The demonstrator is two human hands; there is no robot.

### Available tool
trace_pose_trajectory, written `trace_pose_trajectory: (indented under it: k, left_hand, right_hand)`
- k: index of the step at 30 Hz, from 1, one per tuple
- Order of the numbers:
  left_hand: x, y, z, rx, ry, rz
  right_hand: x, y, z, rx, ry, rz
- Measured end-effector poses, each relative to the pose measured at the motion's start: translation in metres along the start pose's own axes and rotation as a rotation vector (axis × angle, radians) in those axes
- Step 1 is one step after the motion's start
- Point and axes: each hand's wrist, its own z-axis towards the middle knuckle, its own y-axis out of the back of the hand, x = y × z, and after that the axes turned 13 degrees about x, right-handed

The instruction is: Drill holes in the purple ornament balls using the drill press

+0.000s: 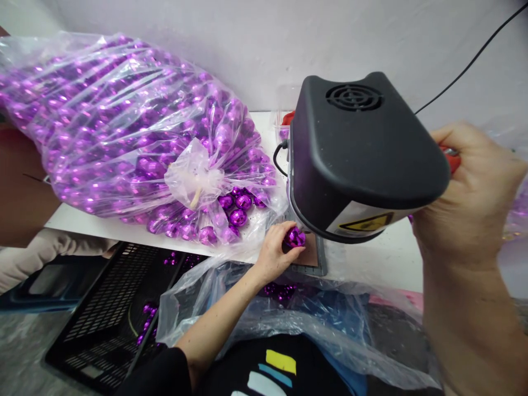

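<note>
Now, left hand (273, 253) pinching purple bauble (295, 237) under black machine head (358, 159), right hand (470, 192) clasping red handle (452, 159)

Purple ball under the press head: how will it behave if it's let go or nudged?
The purple ball is round and glossy, so it would probably roll and feel slippery; the left hand pinches it on the small plate. It looks like a thin shiny shell, likely light and crushable. The right hand holds the machine's red handle.

Small workshop: bulk bag of purple baubles (124, 137), benchtop press machine (363, 159).
</note>
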Motion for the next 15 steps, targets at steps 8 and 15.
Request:
trace_pose_trajectory:
  k: [8, 15]
  left_hand:
    - [0.007, -0.016, 0.008, 0.061, 0.042, 0.047]
    - [0.008, -0.013, 0.002, 0.009, 0.113, -0.030]
  right_hand:
    - [-0.003, 0.004, 0.001, 0.030, -0.001, -0.047]
    - [0.000, 0.005, 0.000, 0.050, 0.006, -0.059]
